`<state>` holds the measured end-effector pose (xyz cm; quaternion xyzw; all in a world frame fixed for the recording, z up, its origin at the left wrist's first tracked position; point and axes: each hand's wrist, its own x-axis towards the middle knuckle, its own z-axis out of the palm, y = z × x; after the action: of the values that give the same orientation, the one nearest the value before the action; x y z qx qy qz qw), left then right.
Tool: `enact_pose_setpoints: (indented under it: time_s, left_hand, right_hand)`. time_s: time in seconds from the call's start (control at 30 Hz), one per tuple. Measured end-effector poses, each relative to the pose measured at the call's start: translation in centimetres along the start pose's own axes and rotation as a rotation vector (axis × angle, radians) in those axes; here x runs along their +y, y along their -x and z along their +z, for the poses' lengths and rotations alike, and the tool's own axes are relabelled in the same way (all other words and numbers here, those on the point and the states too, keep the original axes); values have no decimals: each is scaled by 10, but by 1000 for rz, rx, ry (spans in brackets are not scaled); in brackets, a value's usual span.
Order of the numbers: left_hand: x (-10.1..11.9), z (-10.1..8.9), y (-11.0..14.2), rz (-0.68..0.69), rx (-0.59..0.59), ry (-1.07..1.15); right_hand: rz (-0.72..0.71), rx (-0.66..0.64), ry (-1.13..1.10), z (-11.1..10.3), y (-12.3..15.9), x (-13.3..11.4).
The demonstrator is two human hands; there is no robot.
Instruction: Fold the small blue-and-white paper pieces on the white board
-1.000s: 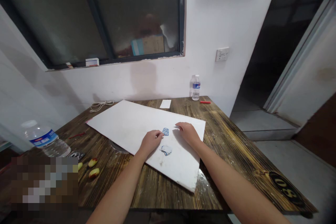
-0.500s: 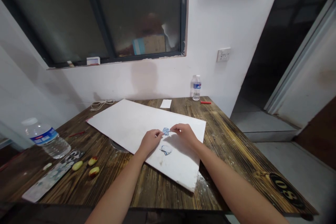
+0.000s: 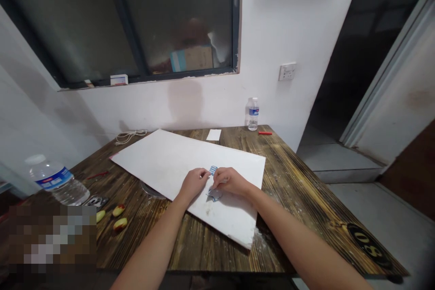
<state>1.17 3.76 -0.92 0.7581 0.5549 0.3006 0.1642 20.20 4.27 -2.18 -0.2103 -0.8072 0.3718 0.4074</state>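
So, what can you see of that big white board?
The white board is a broad, thin, four-sided panel; its material is unclear. It lies roughly flat and askew on the wooden table, one corner toward the person. That corner looks scuffed, a small smudge marks the surface, and the left corner looks pinkish. On it are a blue-patterned piece, by the left hand, and a second small piece, by the right hand; whether the hands press on it is unclear.

Room [image 3: 278, 18]: indoors; home or eatery, unclear
Table [image 3: 288, 181]: wooden, with 08 plaque [image 3: 369, 245]
Wall [image 3: 224, 104]: white, with socket [image 3: 287, 71]
Window [image 3: 84, 22]: dark-framed
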Motion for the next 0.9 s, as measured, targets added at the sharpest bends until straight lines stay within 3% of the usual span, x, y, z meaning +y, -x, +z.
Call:
enact_pose_setpoints:
  time_s: [0.3,0.37,0.5,0.57,0.9]
  left_hand:
    - [-3,1,0,26,18,-10]
    - [-5,2,-1,39,45,-8]
    - [-11,2,-2,21,112,-18]
    - [-13,3,-2,-6,106,-20]
    - [-4,4,0,81,-49,-14]
  right_hand:
    - [24,-317,133,-3,0,-5]
    - [73,-240,194,-4,-1,-4]
    - [247,107,494,-6,0,0]
    - [314,186,582,-8,1,4]
    - [296,103,507,-6,4,13]
